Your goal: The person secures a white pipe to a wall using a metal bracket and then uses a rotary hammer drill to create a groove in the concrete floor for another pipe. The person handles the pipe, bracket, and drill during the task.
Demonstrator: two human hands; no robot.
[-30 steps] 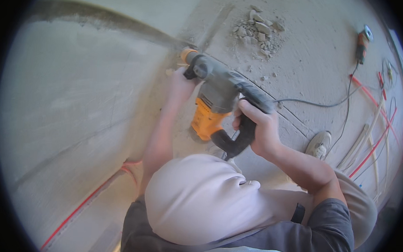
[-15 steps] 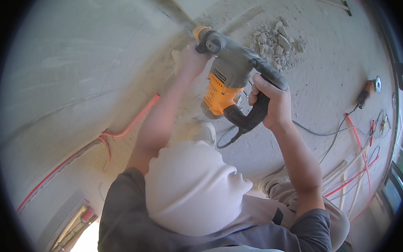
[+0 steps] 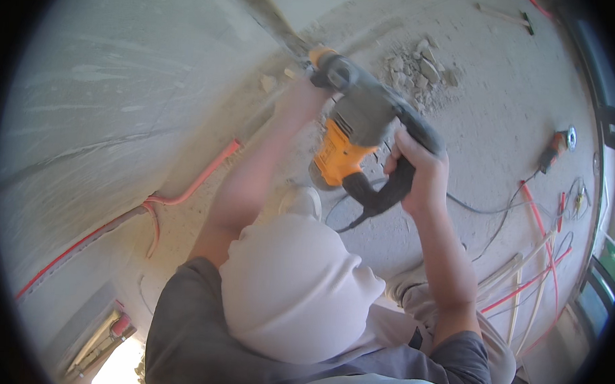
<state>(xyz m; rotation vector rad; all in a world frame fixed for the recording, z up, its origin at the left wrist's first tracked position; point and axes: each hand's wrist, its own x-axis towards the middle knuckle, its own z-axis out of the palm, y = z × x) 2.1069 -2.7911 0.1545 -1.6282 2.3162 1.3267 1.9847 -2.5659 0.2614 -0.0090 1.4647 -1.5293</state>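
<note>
A yellow and dark grey rotary hammer (image 3: 366, 114) is held across in front of me, its front end tilted toward the base of the wall on the left. The fingers of my right hand (image 3: 422, 167) are wrapped round its black rear handle. Farther forward, my left hand (image 3: 302, 98) grips it near the front collar, at the side handle; its fingers are blurred and partly hidden. The tool's tip meets the dusty wall-floor corner, where a dark groove (image 3: 271, 16) runs up; the bit itself is hard to make out. A black cord trails from the rear handle.
Broken rubble (image 3: 425, 69) lies on the floor beyond the tool. An orange angle grinder (image 3: 556, 150) is at the right, with a hammer (image 3: 509, 16) farther off. Red conduit (image 3: 203, 178) runs along the wall base. Cables and red and white pipes (image 3: 521, 286) lie at the lower right.
The rotary hammer sits slightly lower and farther right in the picture, both hands still on it. The surroundings have shifted a little as the view turned.
</note>
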